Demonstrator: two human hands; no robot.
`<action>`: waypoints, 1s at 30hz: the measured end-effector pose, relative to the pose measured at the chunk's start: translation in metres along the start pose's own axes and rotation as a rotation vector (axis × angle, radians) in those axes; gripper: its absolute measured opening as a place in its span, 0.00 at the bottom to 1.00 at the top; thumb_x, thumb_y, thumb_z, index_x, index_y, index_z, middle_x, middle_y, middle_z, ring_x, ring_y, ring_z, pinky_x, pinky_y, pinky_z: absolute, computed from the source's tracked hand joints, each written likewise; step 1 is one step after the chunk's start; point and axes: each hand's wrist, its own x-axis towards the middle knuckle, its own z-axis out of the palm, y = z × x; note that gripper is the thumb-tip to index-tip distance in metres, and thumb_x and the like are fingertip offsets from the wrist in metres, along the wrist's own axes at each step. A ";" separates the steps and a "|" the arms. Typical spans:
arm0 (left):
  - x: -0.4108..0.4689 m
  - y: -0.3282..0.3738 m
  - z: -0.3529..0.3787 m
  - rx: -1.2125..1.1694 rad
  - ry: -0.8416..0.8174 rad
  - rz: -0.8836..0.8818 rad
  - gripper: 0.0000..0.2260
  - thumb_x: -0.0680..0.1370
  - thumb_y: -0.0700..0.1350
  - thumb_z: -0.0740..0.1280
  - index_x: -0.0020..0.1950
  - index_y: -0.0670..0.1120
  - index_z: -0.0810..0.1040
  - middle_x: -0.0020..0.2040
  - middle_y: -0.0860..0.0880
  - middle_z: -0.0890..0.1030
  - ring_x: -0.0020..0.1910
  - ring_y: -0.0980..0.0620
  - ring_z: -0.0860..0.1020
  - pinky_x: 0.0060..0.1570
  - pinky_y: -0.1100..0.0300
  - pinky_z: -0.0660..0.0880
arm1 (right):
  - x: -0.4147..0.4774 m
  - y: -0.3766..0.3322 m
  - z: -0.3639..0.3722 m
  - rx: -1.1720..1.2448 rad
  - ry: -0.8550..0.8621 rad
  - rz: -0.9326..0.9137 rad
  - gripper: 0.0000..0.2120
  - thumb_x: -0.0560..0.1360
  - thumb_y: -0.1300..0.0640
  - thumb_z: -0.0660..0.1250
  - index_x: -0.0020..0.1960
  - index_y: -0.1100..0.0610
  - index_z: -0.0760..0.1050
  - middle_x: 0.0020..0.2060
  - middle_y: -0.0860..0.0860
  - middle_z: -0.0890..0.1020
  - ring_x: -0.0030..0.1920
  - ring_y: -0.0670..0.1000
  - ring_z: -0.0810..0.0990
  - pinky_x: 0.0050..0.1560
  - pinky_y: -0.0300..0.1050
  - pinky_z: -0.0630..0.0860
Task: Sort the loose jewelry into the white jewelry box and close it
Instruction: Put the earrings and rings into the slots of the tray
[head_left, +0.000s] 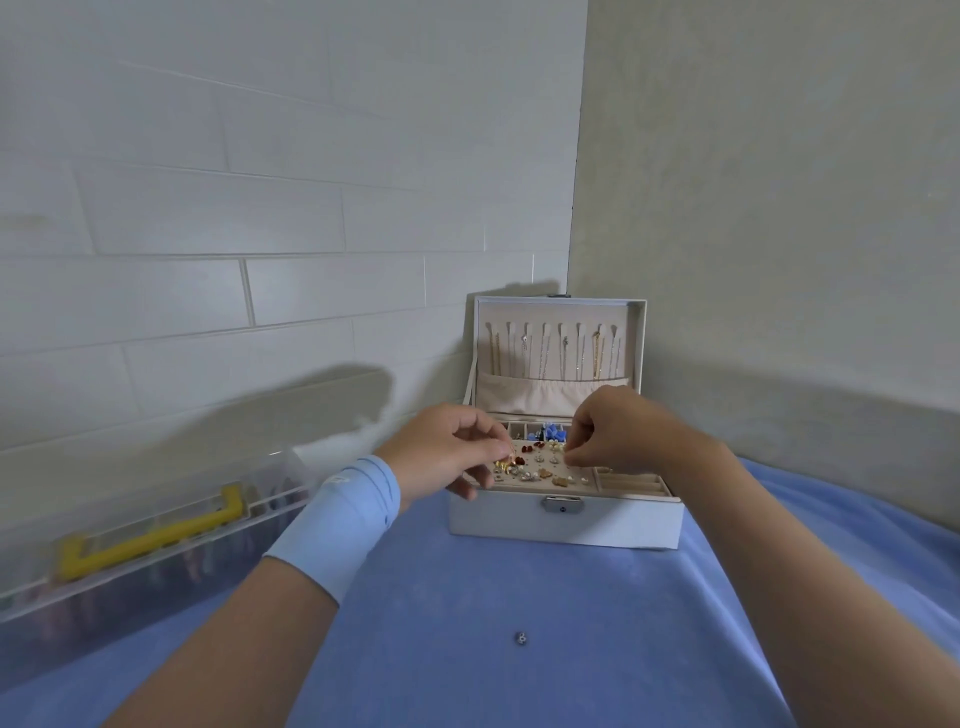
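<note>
On the blue bed cover (467, 597) stands the white jewelry box (566, 522), lid up. My left hand (447, 449) and right hand (615, 434) pinch over its earring tray (540, 470); contents untellable. One loose bead (521, 637) waits. Seat pieces gently, singly.

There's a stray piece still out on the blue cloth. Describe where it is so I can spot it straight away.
Start at the open white jewelry box in the corner, where the left hand and right hand are working over the earring tray. Come toward the camera across the blue cloth, between the two forearms. The small round silvery bead lies there alone, nothing touching it.
</note>
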 end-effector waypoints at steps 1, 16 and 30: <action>0.001 0.000 -0.001 -0.050 0.052 0.008 0.02 0.78 0.37 0.69 0.49 0.41 0.81 0.36 0.48 0.81 0.34 0.52 0.80 0.30 0.62 0.76 | 0.000 0.000 0.000 0.005 -0.006 -0.001 0.08 0.70 0.54 0.76 0.34 0.48 0.80 0.36 0.43 0.84 0.40 0.44 0.82 0.47 0.47 0.83; 0.004 -0.004 -0.009 -0.317 0.209 -0.005 0.06 0.76 0.32 0.70 0.50 0.40 0.84 0.37 0.44 0.83 0.35 0.52 0.82 0.38 0.64 0.79 | 0.004 0.003 0.002 -0.005 -0.079 -0.020 0.06 0.72 0.49 0.76 0.40 0.50 0.86 0.39 0.45 0.86 0.44 0.46 0.83 0.51 0.52 0.82; -0.001 0.013 0.010 -0.431 0.208 0.002 0.05 0.74 0.35 0.74 0.49 0.36 0.82 0.39 0.42 0.84 0.34 0.50 0.83 0.38 0.63 0.81 | -0.021 -0.041 -0.024 0.700 -0.132 -0.214 0.08 0.70 0.59 0.79 0.46 0.62 0.85 0.33 0.53 0.84 0.27 0.49 0.75 0.24 0.39 0.68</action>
